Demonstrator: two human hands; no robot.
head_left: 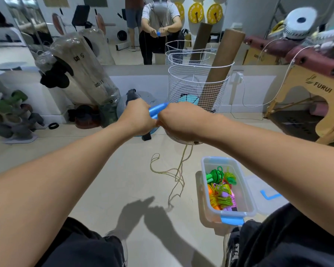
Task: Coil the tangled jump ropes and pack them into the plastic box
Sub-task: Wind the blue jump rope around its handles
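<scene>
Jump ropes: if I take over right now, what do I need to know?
Left hand and right hand both grip the blue handles, held together at chest height.
The yellowish rope hangs from them, its loose loops lying on the floor.
The plastic box sits open on the floor at right, with green, yellow, orange and purple ropes already packed; its lid lies beside it.
Left: coil this rope and put it in the box.

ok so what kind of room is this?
Most likely a gym or fitness studio: yellow weight plates hang on the far wall, a big wall mirror reflects the person, and a folded massage table leans at right.
</scene>
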